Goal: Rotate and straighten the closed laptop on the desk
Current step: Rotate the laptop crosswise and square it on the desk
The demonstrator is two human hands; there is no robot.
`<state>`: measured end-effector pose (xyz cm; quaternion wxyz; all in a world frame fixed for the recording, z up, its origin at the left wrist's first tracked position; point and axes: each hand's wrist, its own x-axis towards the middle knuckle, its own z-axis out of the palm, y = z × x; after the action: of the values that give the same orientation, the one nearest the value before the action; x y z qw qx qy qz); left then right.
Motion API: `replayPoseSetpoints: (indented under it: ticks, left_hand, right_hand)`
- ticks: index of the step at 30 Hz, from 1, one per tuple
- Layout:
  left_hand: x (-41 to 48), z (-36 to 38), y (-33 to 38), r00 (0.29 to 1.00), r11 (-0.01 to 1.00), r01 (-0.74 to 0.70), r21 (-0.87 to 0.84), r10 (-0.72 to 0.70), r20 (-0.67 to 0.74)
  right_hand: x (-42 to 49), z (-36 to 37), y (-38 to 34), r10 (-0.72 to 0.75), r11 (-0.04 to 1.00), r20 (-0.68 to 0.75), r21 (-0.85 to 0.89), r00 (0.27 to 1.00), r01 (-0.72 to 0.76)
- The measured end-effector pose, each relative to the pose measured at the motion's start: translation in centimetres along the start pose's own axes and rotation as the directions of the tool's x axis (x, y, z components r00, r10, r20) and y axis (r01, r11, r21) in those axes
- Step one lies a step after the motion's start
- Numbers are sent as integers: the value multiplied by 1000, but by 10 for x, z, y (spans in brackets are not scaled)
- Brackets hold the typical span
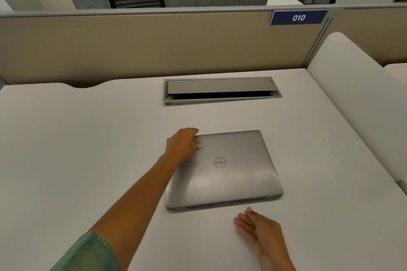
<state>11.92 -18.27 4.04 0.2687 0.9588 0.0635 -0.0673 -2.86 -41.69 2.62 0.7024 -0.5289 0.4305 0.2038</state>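
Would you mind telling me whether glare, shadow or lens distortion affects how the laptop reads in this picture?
Head view: soft glare streaks the laptop lid near its front, logo still legible; the left hand casts a faint shadow on the lid; wide-angle distortion bows the partition and desk edges; the right hand looks slightly blurred.

The closed laptop (223, 171) lies on the desk (77, 149), nearer its front edge, before the cable hatch (221, 90). The left hand (184, 144) rests on the laptop's far left corner. The right hand (259, 231) lies on the desk before its near edge.
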Motion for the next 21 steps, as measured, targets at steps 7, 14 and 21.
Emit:
replayPoseSetpoints:
  ticks: [7, 14, 21]
  left_hand:
    - [31, 17, 28, 979, 994, -37, 104, 15, 203]
    - [48, 21, 35, 965, 995, 7, 95, -32, 261]
    - [53, 9, 33, 959, 993, 107, 48, -116, 257]
  right_hand:
    - [-2, 31, -3, -8, 980, -77, 197, 997, 23]
    - [15, 36, 7, -13, 960, -113, 277, 993, 44]
    - [20, 39, 1, -10, 940, -190, 332, 982, 74]
